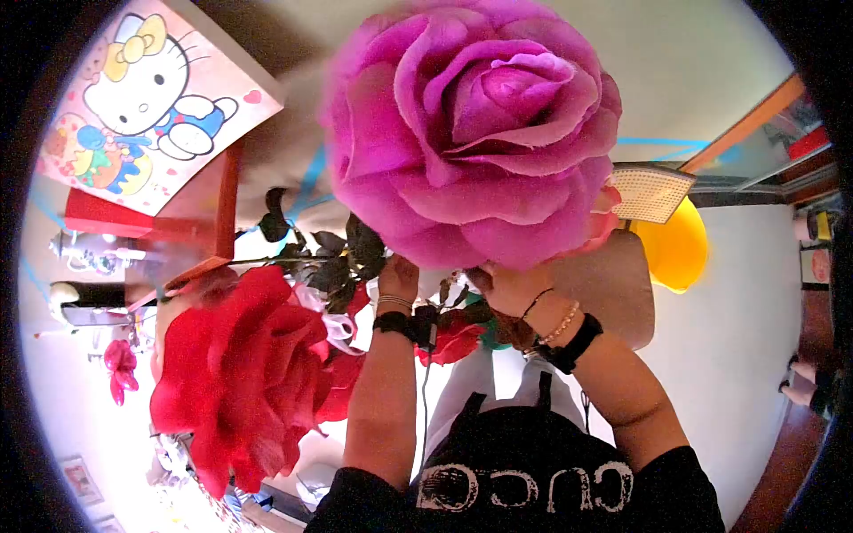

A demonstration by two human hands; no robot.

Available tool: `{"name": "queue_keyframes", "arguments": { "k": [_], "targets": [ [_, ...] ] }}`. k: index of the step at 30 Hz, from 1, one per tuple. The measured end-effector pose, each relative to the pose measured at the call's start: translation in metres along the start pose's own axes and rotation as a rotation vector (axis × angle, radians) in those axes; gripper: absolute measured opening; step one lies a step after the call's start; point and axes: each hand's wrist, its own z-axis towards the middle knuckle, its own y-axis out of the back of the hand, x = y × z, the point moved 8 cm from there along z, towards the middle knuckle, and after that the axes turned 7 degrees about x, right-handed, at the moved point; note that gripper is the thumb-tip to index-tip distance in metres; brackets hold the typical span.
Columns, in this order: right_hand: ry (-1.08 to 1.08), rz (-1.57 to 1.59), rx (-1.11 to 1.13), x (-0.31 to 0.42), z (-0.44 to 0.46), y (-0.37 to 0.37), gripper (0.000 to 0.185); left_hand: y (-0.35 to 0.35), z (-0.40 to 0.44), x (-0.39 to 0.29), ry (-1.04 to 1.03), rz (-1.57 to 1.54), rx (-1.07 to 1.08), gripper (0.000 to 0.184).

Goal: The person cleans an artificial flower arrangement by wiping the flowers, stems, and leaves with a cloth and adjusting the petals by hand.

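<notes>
A very large pink-purple artificial rose [484, 133] fills the top centre, in front of the hands. Just below its petals, my left hand [399, 275] has its fingers drawn together near dark green leaves [329, 266]; what it grips is hidden. My right hand [506, 291] is closed beneath the bloom, its fingertips partly covered, and its contents cannot be made out. A big red rose [244, 382] lies to the left of my left forearm. Between and below my wrists shows another red bloom [451, 342].
A cartoon cat picture box [160, 107] is at the upper left above a red-brown wooden edge [222, 213]. A woven panel [656, 191], a yellow round object [682, 249] and a beige cushion-like surface [613, 284] stand at right. Someone's foot [802, 369] shows far right.
</notes>
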Motion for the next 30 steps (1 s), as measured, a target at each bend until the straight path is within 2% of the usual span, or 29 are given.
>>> {"name": "queue_keyframes", "arguments": {
  "k": [5, 7, 10, 13, 14, 15, 18, 20, 21, 22, 23, 25, 27, 28, 30],
  "targets": [
    [-0.082, 0.021, 0.104, 0.003, 0.016, -0.021, 0.031, -0.02, 0.004, 0.002, -0.019, -0.15, 0.076, 0.034],
    [0.108, 0.047, -0.073, 0.03, 0.022, -0.002, 0.035, -0.027, 0.003, 0.0, -0.041, -0.235, 0.161, 0.036],
    [0.147, 0.069, -0.173, 0.051, 0.033, -0.004, 0.042, -0.033, -0.002, -0.004, -0.064, -0.308, 0.193, 0.04],
    [0.104, 0.083, -0.132, 0.069, 0.059, -0.037, 0.048, -0.037, -0.004, -0.007, -0.062, -0.318, 0.2, 0.044],
    [0.274, 0.038, -0.288, 0.088, 0.06, -0.028, 0.045, -0.04, -0.005, -0.008, -0.066, -0.317, 0.204, 0.046],
    [0.27, 0.04, -0.293, 0.095, 0.064, -0.03, 0.045, -0.042, -0.009, -0.009, -0.053, -0.309, 0.197, 0.046],
    [0.171, 0.074, -0.055, 0.102, 0.083, -0.046, 0.04, -0.052, -0.021, -0.008, 0.011, -0.281, 0.154, 0.047],
    [0.2, -0.216, 0.017, 0.102, 0.093, -0.072, 0.038, -0.069, -0.026, -0.012, 0.009, -0.271, 0.196, 0.048],
    [0.186, -0.205, 0.015, 0.096, 0.097, -0.086, 0.038, -0.075, -0.029, -0.014, -0.001, -0.265, 0.236, 0.049],
    [0.137, -0.102, -0.126, 0.087, 0.099, -0.092, 0.038, -0.072, -0.03, -0.015, 0.016, -0.257, 0.234, 0.049],
    [0.107, -0.055, -0.196, 0.081, 0.097, -0.092, 0.037, -0.079, -0.034, -0.004, 0.244, -0.912, 0.248, 0.051],
    [0.106, -0.056, -0.282, 0.078, 0.089, -0.088, 0.037, -0.092, -0.04, 0.006, 0.478, -1.572, 0.232, 0.052],
    [0.129, -0.104, -0.298, 0.084, 0.074, -0.068, 0.037, -0.076, -0.032, -0.003, 0.074, -0.275, 0.36, 0.053],
    [0.087, -0.037, -0.227, 0.083, 0.064, -0.047, 0.034, -0.072, -0.03, -0.003, 0.079, -0.273, 0.362, 0.053],
    [0.038, 0.028, -0.158, 0.069, 0.052, -0.041, 0.032, -0.065, -0.028, 0.006, 0.263, -0.811, 0.35, 0.053]
  ]
}}
